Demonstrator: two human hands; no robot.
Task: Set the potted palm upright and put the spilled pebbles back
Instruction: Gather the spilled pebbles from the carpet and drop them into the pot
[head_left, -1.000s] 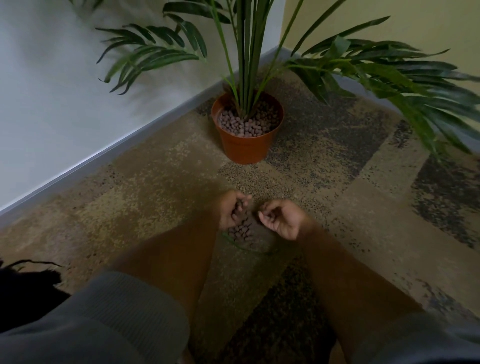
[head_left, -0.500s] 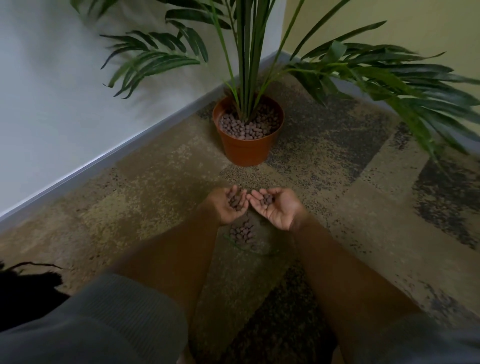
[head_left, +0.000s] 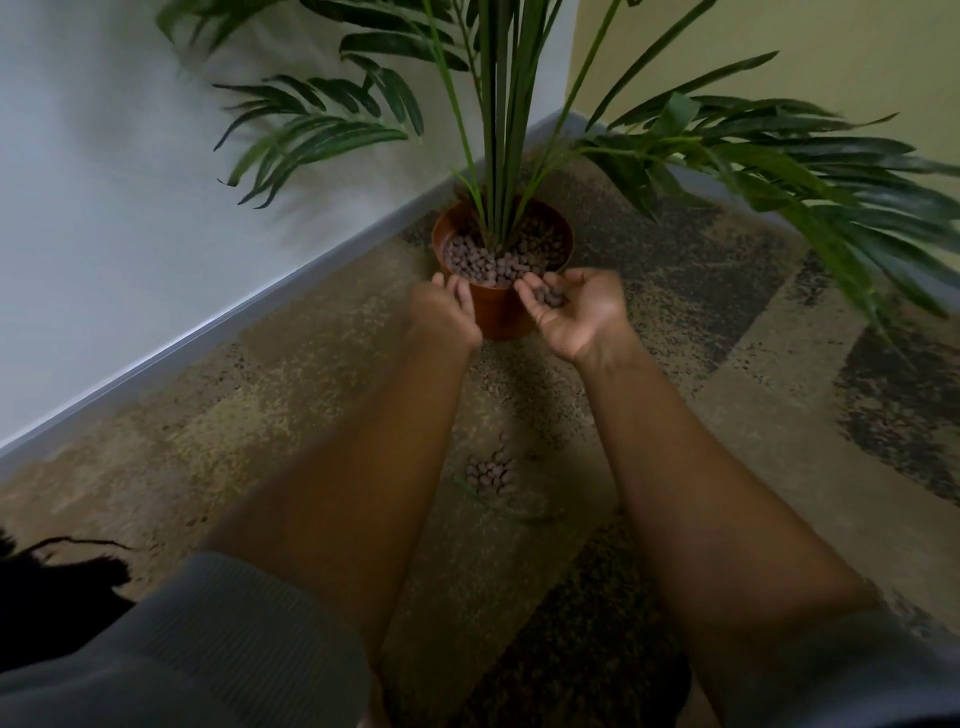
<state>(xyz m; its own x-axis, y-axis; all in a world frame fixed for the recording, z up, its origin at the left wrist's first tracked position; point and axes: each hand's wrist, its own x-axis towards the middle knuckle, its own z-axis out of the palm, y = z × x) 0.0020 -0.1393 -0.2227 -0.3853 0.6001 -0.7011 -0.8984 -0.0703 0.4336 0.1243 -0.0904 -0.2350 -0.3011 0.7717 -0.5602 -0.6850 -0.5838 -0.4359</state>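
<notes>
The palm stands upright in its orange pot (head_left: 496, 317) in the room's corner, the pot filled with brown pebbles (head_left: 483, 262). My right hand (head_left: 574, 312) is cupped palm-up at the pot's front right rim, holding a small heap of pebbles (head_left: 549, 297). My left hand (head_left: 448, 312) is at the front left rim, curled with its back toward me; what it holds is hidden. A small pile of spilled pebbles (head_left: 488, 474) lies on the carpet between my forearms.
White wall with a grey skirting board (head_left: 218, 332) runs along the left. A yellow wall (head_left: 831, 47) stands behind the pot. Long palm fronds (head_left: 810, 171) spread out to the right and left above the patterned carpet (head_left: 779, 415).
Both hands scooped pebbles from the floor pile, lifted, and moved forward to the pot's rim. The floor pile is smaller than before.
</notes>
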